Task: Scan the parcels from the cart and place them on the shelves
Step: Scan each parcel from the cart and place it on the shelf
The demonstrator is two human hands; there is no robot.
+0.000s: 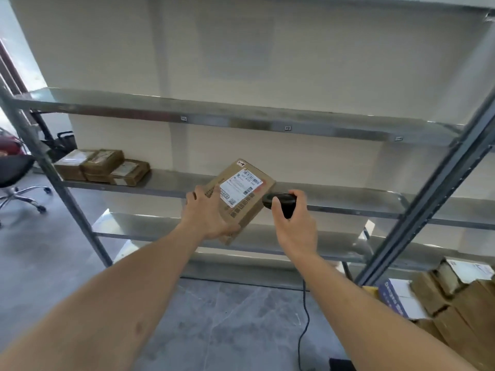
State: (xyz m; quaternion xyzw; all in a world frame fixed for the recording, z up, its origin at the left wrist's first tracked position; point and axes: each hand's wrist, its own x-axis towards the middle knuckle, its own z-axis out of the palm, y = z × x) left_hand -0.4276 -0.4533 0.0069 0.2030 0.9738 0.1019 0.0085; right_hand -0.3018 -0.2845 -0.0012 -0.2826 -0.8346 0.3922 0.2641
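Observation:
My left hand [206, 212] grips a flat brown cardboard parcel [246, 210] by its left edge, holding it tilted in front of the middle shelf [348, 203]. A white shipping label with barcodes faces up on the parcel. Just right of the parcel, my right hand [293, 226] grips a black barcode scanner [280, 200], its head close to the parcel's right edge. Three brown parcels [103, 167] lie together at the left end of the middle shelf.
The grey metal rack has an upper shelf [241, 119] and a lower shelf [267, 236]. Several cardboard parcels [455, 303] are piled at lower right. A black cable [305, 325] runs across the grey floor. An office chair [16, 178] stands at left.

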